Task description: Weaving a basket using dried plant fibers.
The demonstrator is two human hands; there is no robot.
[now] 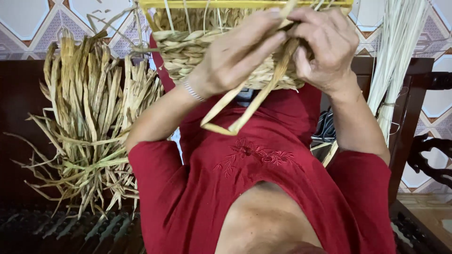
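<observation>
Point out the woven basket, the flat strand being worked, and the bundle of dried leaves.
Woven basket (188,51): head view, on its braided side wall.
Flat strand (245,110): head view, on the free length hanging below the hands.
Bundle of dried leaves (89,122): head view, on the middle of the pile.

no packages, labels, signs, screens

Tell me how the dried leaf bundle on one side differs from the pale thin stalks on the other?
The dried leaf bundle is tan-brown, with wide, flat, crinkled strips that splay out loosely. The pale stalks are cream-white, thin, straight and packed closely together. The bundle lies beside the left hand, the stalks beside the right hand. Both are dry plant fibre, like the woven basket that the hands work on.
</observation>
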